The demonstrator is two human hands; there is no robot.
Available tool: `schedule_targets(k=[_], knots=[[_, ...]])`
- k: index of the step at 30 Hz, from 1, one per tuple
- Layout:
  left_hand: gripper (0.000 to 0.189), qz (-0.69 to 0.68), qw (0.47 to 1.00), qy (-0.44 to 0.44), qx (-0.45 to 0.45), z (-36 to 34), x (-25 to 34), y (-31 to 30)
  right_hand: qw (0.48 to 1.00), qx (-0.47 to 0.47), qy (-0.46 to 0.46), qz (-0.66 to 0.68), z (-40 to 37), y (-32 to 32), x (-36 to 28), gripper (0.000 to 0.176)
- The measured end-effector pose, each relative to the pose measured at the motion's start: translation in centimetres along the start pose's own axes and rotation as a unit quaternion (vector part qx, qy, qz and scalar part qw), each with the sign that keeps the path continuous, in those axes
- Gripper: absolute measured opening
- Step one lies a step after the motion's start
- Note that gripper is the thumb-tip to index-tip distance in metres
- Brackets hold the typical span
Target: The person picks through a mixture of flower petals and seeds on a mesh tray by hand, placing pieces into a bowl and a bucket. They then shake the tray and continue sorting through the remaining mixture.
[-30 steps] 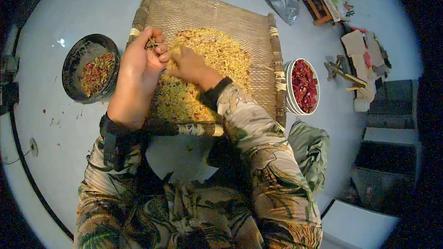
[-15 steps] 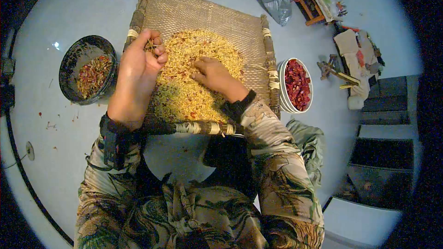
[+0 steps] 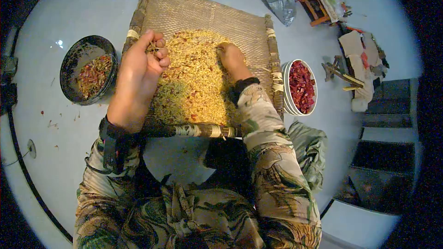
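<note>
Yellow seeds (image 3: 194, 74) mixed with red flakes are spread over a woven mesh tray (image 3: 207, 11) with a wooden frame. Over the tray's left side, my left hand (image 3: 146, 60) is turned palm up, its fingers curled round a small bunch of thin dry stems (image 3: 153, 47). My right hand (image 3: 232, 60) rests at the right part of the seed pile, fingertips down at the seeds and pressed together. Whatever lies between those fingertips is hidden.
On the left floor stands a black bowl (image 3: 69, 83) with reddish-brown scraps. White stacked buckets (image 3: 287, 97) hold dark red pieces at the right. A grey plastic bag (image 3: 281, 0), a wooden rack (image 3: 316, 7) and green cloth (image 3: 308, 150) lie further out.
My right hand has moved right and away from me across the seeds, from the middle of the pile to its right part. My left hand stays nearly in place, still round the stems.
</note>
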State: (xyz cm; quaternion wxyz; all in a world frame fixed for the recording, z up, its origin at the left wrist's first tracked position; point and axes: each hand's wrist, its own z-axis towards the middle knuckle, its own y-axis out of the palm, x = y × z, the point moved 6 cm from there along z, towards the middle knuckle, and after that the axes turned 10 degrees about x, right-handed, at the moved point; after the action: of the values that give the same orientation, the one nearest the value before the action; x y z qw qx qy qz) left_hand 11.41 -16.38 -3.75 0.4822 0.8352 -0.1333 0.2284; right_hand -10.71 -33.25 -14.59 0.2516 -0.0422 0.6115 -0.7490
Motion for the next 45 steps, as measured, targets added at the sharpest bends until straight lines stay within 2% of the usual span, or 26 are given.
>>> schedule_targets(k=[1,4,7,10,14,17,20,23,26,29,32,35,38,39,41,44,45], knots=[[0.011,0.004,1.0,-0.001,0.002,0.0,0.0,0.1,1.0,-0.004,-0.01,0.02,0.3,0.6,0.1,0.024],[0.012,0.014,1.0,0.006,0.02,-0.2,0.0,0.4,0.998,-0.046,0.014,-0.035,0.2,1.5,0.3,0.022],[0.012,0.011,1.0,0.001,0.014,0.1,-0.1,0.2,0.999,0.025,0.012,0.047,-0.1,-0.1,0.7,0.02],[0.012,-0.003,1.0,-0.006,0.008,0.1,-0.2,0.1,0.983,0.04,0.104,0.146,-0.5,-1.7,3.7,0.024],[0.012,0.005,1.0,-0.002,0.012,-0.3,-0.1,0.4,0.964,0.068,0.176,0.185,-1.4,-3.5,8.8,0.022],[0.014,0.024,1.0,0.008,-0.001,-0.3,-0.1,0.4,0.968,0.116,0.212,0.064,-2.2,-4.9,12.4,0.019],[0.016,0.024,1.0,-0.002,-0.011,-0.4,-0.4,0.2,0.979,0.135,0.149,0.023,-2.1,-2.0,16.4,0.019],[0.015,0.022,1.0,-0.012,-0.017,-0.4,-0.7,0.2,0.99,0.1,0.093,-0.028,-2.3,-1.9,14.1,0.02],[0.014,0.028,0.999,-0.016,-0.01,-0.6,-0.7,0.2,0.988,0.105,0.107,-0.024,-2.3,-2.4,11.5,0.021],[0.014,0.027,0.999,-0.022,0.002,-0.7,-0.9,-0.1,0.985,0.056,0.16,-0.041,-2.4,-0.5,12.1,0.022],[0.014,0.024,0.999,-0.022,0.0,-0.8,-1.0,-0.1,0.983,0.035,0.147,-0.105,-2.7,-0.9,11.1,0.021],[0.015,0.035,0.999,-0.003,0.03,-1.2,-0.9,0.2,0.986,0.047,0.141,-0.077,-2.8,-0.2,12.3,0.024],[0.015,0.039,0.999,0.0,0.025,-1.4,-0.9,0.1,0.979,0.054,0.194,0.042,-3.1,-2.8,9.8,0.023],[0.016,0.042,0.999,0.001,0.017,-1.4,-0.9,0.1,0.962,0.008,0.233,0.141,-3.2,-2.4,9.7,0.022],[0.016,0.048,0.999,0.004,0.009,-1.4,-0.9,0.1,0.89,-0.083,0.301,0.331,-3.5,-1.7,8.9,0.019],[0.014,0.042,0.999,0.002,0.008,-1.5,-1.4,0.2,0.76,-0.135,0.31,0.555,-3.5,-1.5,6.5,0.015],[0.012,0.028,1.0,-0.006,0.006,-1.3,-1.7,0.2,0.734,-0.135,0.316,0.586,-3.5,-1.9,5.5,0.017]])
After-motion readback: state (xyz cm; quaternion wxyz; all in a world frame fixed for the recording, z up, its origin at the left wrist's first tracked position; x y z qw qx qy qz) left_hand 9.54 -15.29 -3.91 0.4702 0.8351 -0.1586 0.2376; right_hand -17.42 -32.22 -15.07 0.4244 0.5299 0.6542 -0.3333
